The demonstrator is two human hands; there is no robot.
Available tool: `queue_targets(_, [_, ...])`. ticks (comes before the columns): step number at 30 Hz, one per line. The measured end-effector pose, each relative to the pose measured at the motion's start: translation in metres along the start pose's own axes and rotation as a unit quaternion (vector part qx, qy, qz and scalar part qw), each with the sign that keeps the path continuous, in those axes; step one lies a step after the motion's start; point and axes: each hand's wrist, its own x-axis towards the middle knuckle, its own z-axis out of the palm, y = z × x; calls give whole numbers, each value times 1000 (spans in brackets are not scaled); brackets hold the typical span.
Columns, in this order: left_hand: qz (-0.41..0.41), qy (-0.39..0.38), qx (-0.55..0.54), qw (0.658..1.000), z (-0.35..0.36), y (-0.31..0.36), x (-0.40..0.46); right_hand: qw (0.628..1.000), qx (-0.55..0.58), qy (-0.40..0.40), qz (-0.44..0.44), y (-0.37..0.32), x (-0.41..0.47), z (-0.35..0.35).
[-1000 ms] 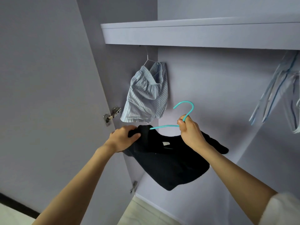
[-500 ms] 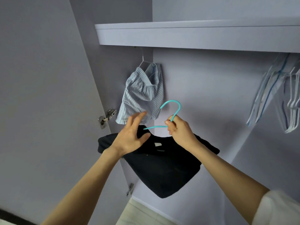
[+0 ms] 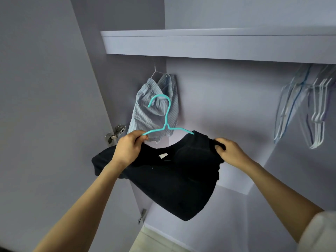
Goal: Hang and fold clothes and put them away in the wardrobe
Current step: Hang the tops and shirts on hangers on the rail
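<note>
A black garment (image 3: 174,180) hangs in front of the open wardrobe, partly threaded onto a turquoise hanger (image 3: 166,117) whose hook points up. My left hand (image 3: 128,149) pinches the hanger's left arm end and holds the garment's left shoulder. My right hand (image 3: 230,151) grips the garment's right shoulder edge, where the hanger's right arm goes under the cloth. A white label shows inside the neck.
A light blue striped garment (image 3: 156,110) hangs on a white hanger at the wardrobe's back left. Several empty hangers (image 3: 309,110) hang at the right. A shelf (image 3: 218,44) runs across above. The open door (image 3: 45,115) stands on the left with hinges.
My right hand let go of the hanger's neck and moved right to the garment's shoulder. My left hand took hold of the hanger's left end. The hanger turned upright and spread wider.
</note>
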Motion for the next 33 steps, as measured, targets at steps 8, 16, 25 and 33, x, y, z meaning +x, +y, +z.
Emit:
queue_targets(8, [36, 39, 41, 998, -13, -10, 7, 996, -68, -9, -65, 16, -1, -9])
queue_targets(16, [78, 63, 157, 982, -20, -17, 3, 974, -145, 167, -41, 13, 4, -35])
queue_targets(25, [18, 141, 143, 979, -23, -8, 10, 962, -262, 78, 23, 6, 5, -34])
queue_targets(33, [218, 73, 249, 941, -23, 5, 8, 980, 35, 192, -37, -7, 9, -36])
